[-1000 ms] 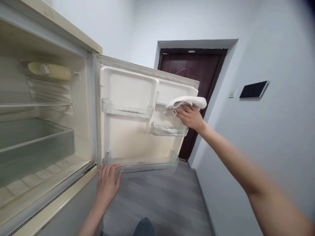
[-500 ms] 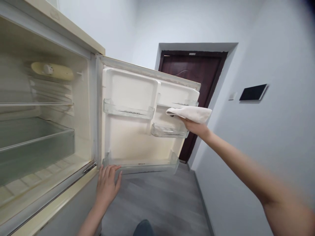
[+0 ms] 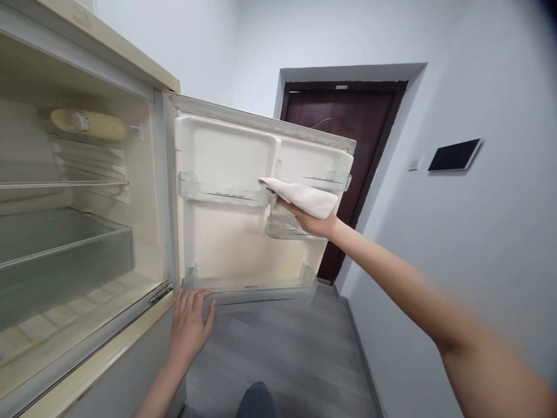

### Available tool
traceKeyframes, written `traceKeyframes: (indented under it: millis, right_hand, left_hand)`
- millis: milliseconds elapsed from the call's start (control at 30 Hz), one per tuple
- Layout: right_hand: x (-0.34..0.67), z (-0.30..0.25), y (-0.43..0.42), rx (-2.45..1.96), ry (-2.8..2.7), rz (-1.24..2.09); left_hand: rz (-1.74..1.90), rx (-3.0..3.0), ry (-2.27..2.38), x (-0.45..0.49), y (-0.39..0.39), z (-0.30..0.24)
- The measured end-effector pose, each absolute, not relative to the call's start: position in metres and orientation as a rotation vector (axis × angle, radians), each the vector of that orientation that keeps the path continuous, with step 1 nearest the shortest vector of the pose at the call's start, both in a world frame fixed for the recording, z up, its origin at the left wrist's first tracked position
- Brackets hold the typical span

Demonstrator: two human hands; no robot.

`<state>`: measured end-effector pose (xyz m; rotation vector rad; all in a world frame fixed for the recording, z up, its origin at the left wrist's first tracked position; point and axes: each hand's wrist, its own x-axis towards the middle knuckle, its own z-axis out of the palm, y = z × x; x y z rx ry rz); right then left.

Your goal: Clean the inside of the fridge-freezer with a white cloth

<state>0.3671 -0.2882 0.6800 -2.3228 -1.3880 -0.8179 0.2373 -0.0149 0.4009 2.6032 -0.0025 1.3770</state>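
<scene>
A white cloth (image 3: 304,196) drapes over my right hand (image 3: 310,222), whose fingers are closed on it. That hand is stretched out to the middle of the open fridge door (image 3: 230,235). It is in front of the small clear door bin (image 3: 282,230) on the right, close to the divider between the compartments. My left hand (image 3: 191,316) is at the door's lower hinge-side corner, its fingertips at the end of the long bottom bin (image 3: 261,296). Its fingers are lightly bent and the thumb stands apart. An upper clear bin (image 3: 221,194) sits left of the cloth.
The fridge interior (image 3: 143,226) is at left, with a glass shelf (image 3: 65,184) and a clear drawer (image 3: 73,267). Behind the fridge door stands a dark red room door (image 3: 348,116). A black wall panel (image 3: 455,155) hangs on the right wall. My knee (image 3: 257,400) shows over the grey floor.
My right hand and the cloth have moved left across the fridge door, from near its outer edge to the middle divider. My left hand has stayed at the lower corner.
</scene>
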Motion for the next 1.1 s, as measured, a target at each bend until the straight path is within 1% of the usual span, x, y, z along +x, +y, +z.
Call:
traceKeyframes:
  millis: [133,267,333,500,633,767,867,1033,1100]
  right_hand:
    - [0.396,0.672,-0.310,-2.678,-1.271,-1.071]
    - [0.408,0.664,-0.331,-2.608,-1.242,-1.155]
    - [0.407,0.662,-0.338,-2.574,-1.167,-1.140]
    - [0.401,0.662,-0.336,-2.580,-0.876,-0.982]
    - [0.404,0.662,-0.311,-2.458,-0.787,-0.781]
    - [0.406,0.662,-0.275,-2.338,-0.913,-0.567]
    - [0.399,0.666,-0.258,-2.306,-1.004,-0.477]
    - [0.387,0.672,-0.263,-2.403,-1.083,-0.268]
    - [0.387,0.673,-0.270,-2.456,-1.167,-0.279]
  left_hand:
    - [1.368,2.593,-0.011,0.237,-0.014,0.400]
    - [1.376,2.586,-0.011,0.237,-0.012,0.398]
    - [1.394,2.583,-0.015,0.237,-0.012,0.397]
    - [1.403,2.584,-0.015,0.237,-0.013,0.397]
    - [1.412,2.572,-0.007,0.238,-0.013,0.397]
    - [1.379,2.583,-0.005,0.238,-0.013,0.397]
    - [1.368,2.592,-0.010,0.237,-0.013,0.398]
    - [1.370,2.588,-0.003,0.237,-0.014,0.399]
    - [1.376,2.575,0.009,0.237,-0.015,0.400]
